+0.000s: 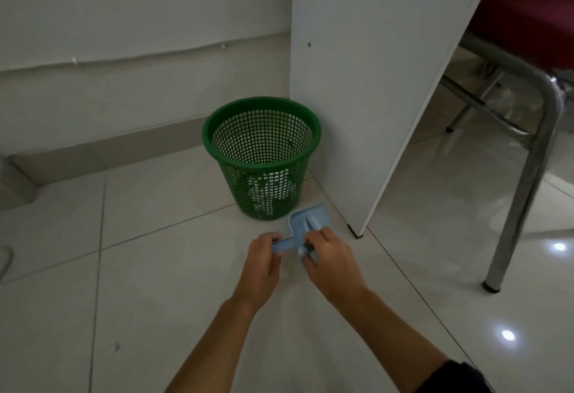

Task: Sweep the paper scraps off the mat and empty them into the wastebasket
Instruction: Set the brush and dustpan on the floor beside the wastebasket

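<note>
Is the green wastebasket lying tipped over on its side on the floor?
No, the wastebasket stands upright on the tiled floor beside the white panel, its open rim facing up.

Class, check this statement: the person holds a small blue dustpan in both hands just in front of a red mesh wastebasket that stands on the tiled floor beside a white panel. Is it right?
Not quite: the wastebasket is green, not red, as the head view shows. The rest holds: the left hand and right hand hold the small blue dustpan just in front of it, on the tiled floor beside the white panel.
</note>
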Tool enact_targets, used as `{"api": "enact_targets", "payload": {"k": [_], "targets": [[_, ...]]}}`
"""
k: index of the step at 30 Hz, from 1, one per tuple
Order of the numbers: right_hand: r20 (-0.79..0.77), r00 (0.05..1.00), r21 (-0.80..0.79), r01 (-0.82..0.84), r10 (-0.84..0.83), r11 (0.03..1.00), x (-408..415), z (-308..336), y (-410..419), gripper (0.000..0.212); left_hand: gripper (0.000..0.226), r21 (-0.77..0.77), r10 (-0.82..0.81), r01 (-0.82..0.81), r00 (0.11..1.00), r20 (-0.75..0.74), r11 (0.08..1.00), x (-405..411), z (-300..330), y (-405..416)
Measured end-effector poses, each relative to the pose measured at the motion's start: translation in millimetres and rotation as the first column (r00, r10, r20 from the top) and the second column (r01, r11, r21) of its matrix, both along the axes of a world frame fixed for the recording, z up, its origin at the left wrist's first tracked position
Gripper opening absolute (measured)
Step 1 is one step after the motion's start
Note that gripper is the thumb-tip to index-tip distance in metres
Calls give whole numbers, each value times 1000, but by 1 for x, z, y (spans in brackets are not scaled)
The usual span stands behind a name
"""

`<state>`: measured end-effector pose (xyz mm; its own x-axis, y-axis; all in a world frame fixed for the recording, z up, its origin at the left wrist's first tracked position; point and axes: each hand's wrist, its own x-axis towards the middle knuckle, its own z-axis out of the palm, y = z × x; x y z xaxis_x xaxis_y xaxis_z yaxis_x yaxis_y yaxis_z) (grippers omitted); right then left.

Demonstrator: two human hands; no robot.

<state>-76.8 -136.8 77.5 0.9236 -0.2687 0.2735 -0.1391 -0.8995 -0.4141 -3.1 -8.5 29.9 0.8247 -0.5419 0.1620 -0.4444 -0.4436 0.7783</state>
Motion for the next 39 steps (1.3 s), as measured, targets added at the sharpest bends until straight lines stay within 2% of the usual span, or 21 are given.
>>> {"api": "enact_targets", "payload": {"k": [4, 7, 10, 14, 16, 18, 20, 25, 28, 30, 35, 39], "targets": [[-46, 999, 113, 31, -26, 993, 13, -39, -9, 24, 24, 5, -62, 64, 984, -167, 998, 20, -23, -14], [-54, 999, 196, 14, -3, 980, 24, -65, -13, 26, 25, 27, -79, 87, 971, -225, 996, 32, -32, -16], [-110, 992, 224, 79, -56, 971, 36, -80, -14, 26, 28, 36, -50, 62, 963, -265, 997, 39, -40, -13], [-145, 981, 244, 159, -127, 957, 48, -84, -15, 26, 41, 99, 1, 25, 966, -260, 995, 43, -45, -14], [-141, 982, 310, 166, -127, 936, 53, -84, -14, 26, 47, 106, -1, 29, 967, -255, 994, 43, -46, -15], [-124, 983, 413, 174, -134, 894, 56, -85, -15, 27, 47, 88, 18, 5, 966, -258, 996, 43, -46, -15], [-96, 979, 451, 202, -178, 870, 53, -86, -19, 30, 42, 71, 28, -11, 969, -244, 997, 42, -46, -16], [-133, 936, 292, 352, -327, 889, 37, -94, -30, 32, 27, 28, 36, -31, 981, -190, 999, 41, -42, -18], [-117, 953, 315, 303, -280, 899, 39, -97, -23, 32, 29, 32, 45, -39, 976, -211, 999, 42, -43, -19], [-115, 959, 298, 282, -259, 912, 40, -98, -21, 34, 28, 39, 64, -58, 983, -173, 998, 43, -42, -19], [-151, 965, 157, 237, -214, 959, 39, -102, -22, 31, 31, 144, 49, -39, 997, -64, 989, 46, -45, -20], [-224, 962, 161, 197, -159, 967, 40, -102, -26, 36, 33, 224, -5, 15, 999, -44, 974, 50, -48, -20]]}}
